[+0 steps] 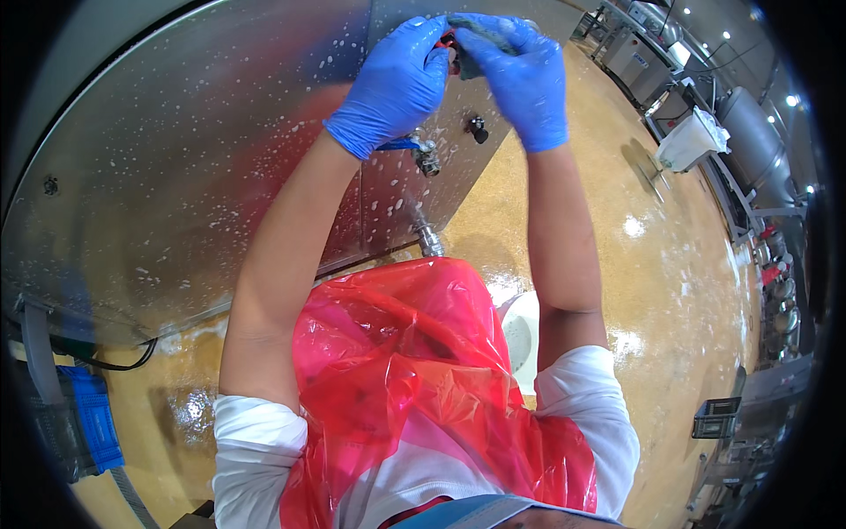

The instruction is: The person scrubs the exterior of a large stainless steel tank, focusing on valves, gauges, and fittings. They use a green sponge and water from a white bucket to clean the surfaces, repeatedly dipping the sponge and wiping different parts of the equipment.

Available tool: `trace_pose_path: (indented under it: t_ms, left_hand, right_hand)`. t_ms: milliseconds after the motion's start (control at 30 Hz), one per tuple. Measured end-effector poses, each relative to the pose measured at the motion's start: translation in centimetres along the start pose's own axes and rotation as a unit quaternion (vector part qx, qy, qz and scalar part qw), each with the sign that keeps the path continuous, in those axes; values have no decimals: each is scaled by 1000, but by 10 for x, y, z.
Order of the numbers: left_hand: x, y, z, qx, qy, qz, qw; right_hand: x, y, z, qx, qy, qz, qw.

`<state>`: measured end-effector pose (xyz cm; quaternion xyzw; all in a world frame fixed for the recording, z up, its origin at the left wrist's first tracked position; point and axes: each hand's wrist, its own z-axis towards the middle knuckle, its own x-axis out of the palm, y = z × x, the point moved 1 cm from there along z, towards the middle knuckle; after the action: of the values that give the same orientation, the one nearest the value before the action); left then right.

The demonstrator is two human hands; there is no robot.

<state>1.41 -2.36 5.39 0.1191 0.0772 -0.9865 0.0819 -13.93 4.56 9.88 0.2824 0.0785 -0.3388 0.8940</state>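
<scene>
Both hands wear wet blue disposable gloves and are raised close together in front of a stainless steel panel (pixel 192 152) spotted with foam. My left hand (pixel 402 82) has its fingers closed around a small red and black part (pixel 449 41), mostly hidden by the fingers. Whether this part is loose or fixed to the panel cannot be told. In my right hand (pixel 525 73) is a grey-green scouring pad (pixel 470 65), pressed against or right beside that part. Below the left wrist, a metal valve (pixel 427 159) with a blue lever sticks out from the panel.
A black knob (pixel 477 130) and a metal pipe fitting (pixel 429 239) sit lower on the panel. A white bucket (pixel 523 337) stands on the wet yellow floor (pixel 654 278). Blue crates (pixel 92 416) are at left; a bagged bin (pixel 692 140) and machinery stand at right.
</scene>
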Motion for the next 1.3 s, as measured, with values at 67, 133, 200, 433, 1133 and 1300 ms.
trace_pose_path:
  t_ms: [67,133,200,433,1133,1300]
  left_hand:
    - [-1,-4,0,-3,11,0,1000]
    - [-1,-3,1,9,-1,15,1000]
    - [3,2,-3,35,-28,41,998]
    - [-10,-7,-1,-77,59,4,995]
    - [-3,-13,0,-150,58,-58,985]
    - [-8,-13,-2,-199,74,-96,973]
  right_hand:
    - [-8,-5,0,1,29,16,999]
    - [-9,-6,7,40,63,45,996]
    - [-9,-2,16,127,102,87,983]
    - [-14,13,18,35,-46,19,998]
    - [-10,-23,17,16,-40,-106,993]
    - [-1,-8,-6,17,-95,13,995]
